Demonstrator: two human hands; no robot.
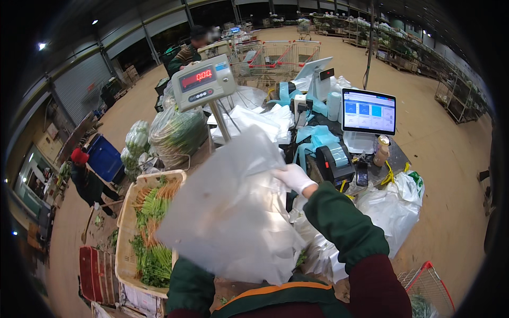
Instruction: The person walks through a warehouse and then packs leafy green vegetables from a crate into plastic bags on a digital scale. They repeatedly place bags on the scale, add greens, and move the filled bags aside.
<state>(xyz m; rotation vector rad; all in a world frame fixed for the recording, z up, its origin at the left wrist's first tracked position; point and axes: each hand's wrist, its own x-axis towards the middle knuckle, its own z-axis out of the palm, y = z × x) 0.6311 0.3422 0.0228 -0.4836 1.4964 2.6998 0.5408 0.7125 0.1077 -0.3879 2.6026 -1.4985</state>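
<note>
My right hand (294,179), in a white glove, grips the upper right edge of a large translucent plastic bag (226,214). The bag spreads flat and slightly blurred before my chest. Behind it my left hand is hidden; only the green left sleeve (191,284) shows below. Left of the bag stands a cream plastic crate (124,238) of leafy green vegetables with orange-brown roots (153,226). A scale display (203,82) on a metal post rises beyond the bag, its digits lit red. More white plastic bags (254,119) lie stacked behind the post.
On the right stand a touchscreen monitor (369,111), a black label printer (335,162), a phone (362,173) and a bottle (381,151). Filled white bags (391,206) sit nearby. Bagged vegetables (179,131) are at left. One person (89,179) holds a long handle; another (187,53) stands beyond the scale.
</note>
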